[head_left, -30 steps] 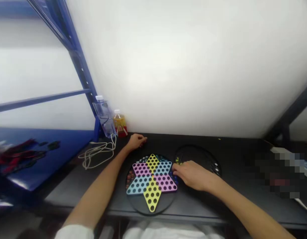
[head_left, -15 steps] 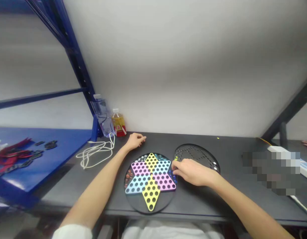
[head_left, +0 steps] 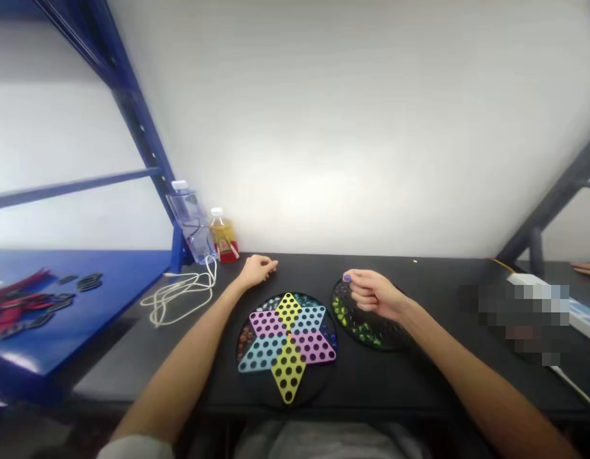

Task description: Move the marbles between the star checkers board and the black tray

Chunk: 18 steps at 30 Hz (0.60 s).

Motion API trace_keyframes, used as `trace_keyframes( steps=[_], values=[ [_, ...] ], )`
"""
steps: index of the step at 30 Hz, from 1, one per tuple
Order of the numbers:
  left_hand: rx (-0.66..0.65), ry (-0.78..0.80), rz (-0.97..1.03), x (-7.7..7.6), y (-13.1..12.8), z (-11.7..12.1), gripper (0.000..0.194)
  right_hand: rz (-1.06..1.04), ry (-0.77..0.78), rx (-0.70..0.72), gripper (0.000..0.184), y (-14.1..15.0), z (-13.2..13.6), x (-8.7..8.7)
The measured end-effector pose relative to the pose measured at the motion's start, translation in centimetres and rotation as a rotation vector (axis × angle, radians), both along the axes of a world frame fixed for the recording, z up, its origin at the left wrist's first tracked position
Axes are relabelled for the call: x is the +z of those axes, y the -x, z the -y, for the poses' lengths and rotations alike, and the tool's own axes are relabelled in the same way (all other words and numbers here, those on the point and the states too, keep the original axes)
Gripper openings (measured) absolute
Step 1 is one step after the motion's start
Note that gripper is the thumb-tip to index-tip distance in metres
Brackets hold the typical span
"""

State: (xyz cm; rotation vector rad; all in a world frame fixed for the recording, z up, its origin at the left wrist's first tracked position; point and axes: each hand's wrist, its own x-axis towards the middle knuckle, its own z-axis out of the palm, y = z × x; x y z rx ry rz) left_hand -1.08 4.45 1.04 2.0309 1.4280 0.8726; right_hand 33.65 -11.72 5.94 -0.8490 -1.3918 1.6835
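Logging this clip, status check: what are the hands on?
Right hand pinching blue marble above round black perforated board, green marbles in holes. Left hand resting on black tabletop. Coiled white cable apart at left.

pixelated patch [head_left: 515, 322], far right: contents unreadable | right hand [head_left: 374, 296] hides part of black marble board [head_left: 371, 335] | pinched blue marble [head_left: 347, 278] half covered | green marbles [head_left: 341, 312] too small to count | another person's fingers [head_left: 586, 270] cut off by right edge

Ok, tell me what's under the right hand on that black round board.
The black round board shows green and yellow marbles below the right hand, which pinches a blue marble; the part right under the palm is hidden.
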Motion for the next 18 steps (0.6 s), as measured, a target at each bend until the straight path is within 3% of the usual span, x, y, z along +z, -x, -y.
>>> trace_keyframes(
  steps=[2, 5, 10, 12, 14, 16, 18],
  values=[
    [0.001, 0.003, -0.005, -0.1, 0.0, -0.1, 0.047, -0.227, 0.1, -0.053, 0.024, -0.9, -0.9, -0.3],
    [-0.001, 0.004, -0.019, -0.1, 0.1, -0.3, 0.046, -0.344, 0.197, -0.085, 0.023, -1.3, -1.7, -0.6],
    [0.0, 0.0, -0.018, 0.0, 0.1, -0.2, 0.045, -0.125, 0.172, -0.14, 0.044, 1.3, -1.1, -1.4],
    [-0.002, 0.0, -0.019, 0.0, 0.1, -0.1, 0.045, 0.11, 0.02, -0.203, 0.05, 2.8, -0.2, -1.5],
    [-0.005, -0.004, -0.018, 0.1, 0.0, 0.1, 0.044, 0.412, -0.26, -0.26, 0.052, 4.0, 1.0, -1.3],
    [-0.002, -0.006, -0.017, 0.2, -0.1, 0.2, 0.044, 0.699, -0.562, -0.212, 0.05, 4.6, 2.2, -0.8],
    [0.007, -0.013, -0.018, 0.3, -0.1, 0.3, 0.044, 0.949, -0.767, -0.095, 0.044, 4.8, 3.2, 0.0]
  ],
)
